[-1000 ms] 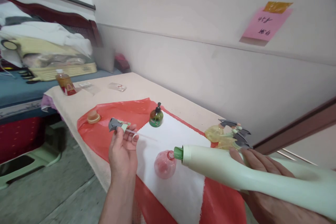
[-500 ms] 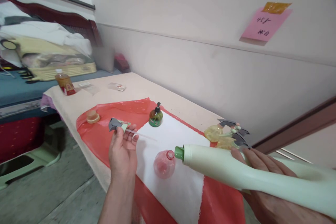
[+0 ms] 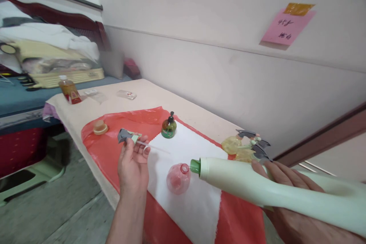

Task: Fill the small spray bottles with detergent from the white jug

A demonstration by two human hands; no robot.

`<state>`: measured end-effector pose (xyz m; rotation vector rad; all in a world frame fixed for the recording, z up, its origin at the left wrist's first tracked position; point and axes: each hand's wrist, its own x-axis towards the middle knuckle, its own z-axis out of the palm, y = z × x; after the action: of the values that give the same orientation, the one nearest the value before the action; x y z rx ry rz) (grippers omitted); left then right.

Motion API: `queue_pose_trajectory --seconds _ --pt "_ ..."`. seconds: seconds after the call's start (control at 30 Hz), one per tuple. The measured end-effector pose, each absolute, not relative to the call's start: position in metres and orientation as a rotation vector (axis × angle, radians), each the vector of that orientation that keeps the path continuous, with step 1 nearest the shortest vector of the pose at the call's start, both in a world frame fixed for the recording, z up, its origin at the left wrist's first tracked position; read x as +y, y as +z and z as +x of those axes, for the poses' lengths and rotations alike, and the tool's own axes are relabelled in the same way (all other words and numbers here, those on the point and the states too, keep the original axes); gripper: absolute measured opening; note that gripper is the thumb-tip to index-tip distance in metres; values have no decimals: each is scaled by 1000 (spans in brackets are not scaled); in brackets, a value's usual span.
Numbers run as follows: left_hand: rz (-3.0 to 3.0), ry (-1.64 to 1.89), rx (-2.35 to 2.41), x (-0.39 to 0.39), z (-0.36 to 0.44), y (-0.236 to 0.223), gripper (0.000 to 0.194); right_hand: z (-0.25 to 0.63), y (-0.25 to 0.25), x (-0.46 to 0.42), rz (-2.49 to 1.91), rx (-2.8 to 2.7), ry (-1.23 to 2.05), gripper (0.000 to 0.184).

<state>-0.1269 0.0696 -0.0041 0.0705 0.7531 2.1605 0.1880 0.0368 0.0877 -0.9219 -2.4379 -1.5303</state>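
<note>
In my left hand is a grey and pale-green spray nozzle, pinched near its collar, its clear dip tube pointing right over the white sheet. My right hand grips a large pale-green jug, tipped nearly level with its green spout towards the left. Just beside that spout is the mouth of a round, see-through pink bottle, standing on the white sheet. A thin clear stream seems to run from spout to mouth. Behind the bottle stands a green pump bottle with a black top.
Red plastic lies under the sheet. Yellow spray bottles with grey triggers sit by the wall. A tan round lid, an amber bottle and clear packets are on the table. A green stool stands left.
Both hands hold almost the same pose, with the jug still tipped at the pink bottle. The whole view shifts very slightly.
</note>
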Motion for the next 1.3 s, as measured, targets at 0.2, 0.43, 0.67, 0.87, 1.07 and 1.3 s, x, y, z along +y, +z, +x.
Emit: queue_pose_trajectory --seconds 0.2,0.43,0.67,0.87,1.07,1.3 --pt "74 2159 755 70 -128 -4 26 185 90 35 -941 -2418 -1556 44" --pt "84 2164 757 69 -127 -4 26 184 90 36 -931 -2428 -1547 46" --pt "100 2161 755 70 -128 -6 27 186 90 37 -933 -2446 -1523 47" --pt "83 2168 752 70 -128 -7 26 187 90 37 -939 -2444 -1540 43" --pt "66 2161 749 70 -128 -6 25 190 90 36 -895 -2444 -1573 47" --pt "82 2162 750 70 -129 -7 25 191 89 36 -914 -2446 -1548 49"
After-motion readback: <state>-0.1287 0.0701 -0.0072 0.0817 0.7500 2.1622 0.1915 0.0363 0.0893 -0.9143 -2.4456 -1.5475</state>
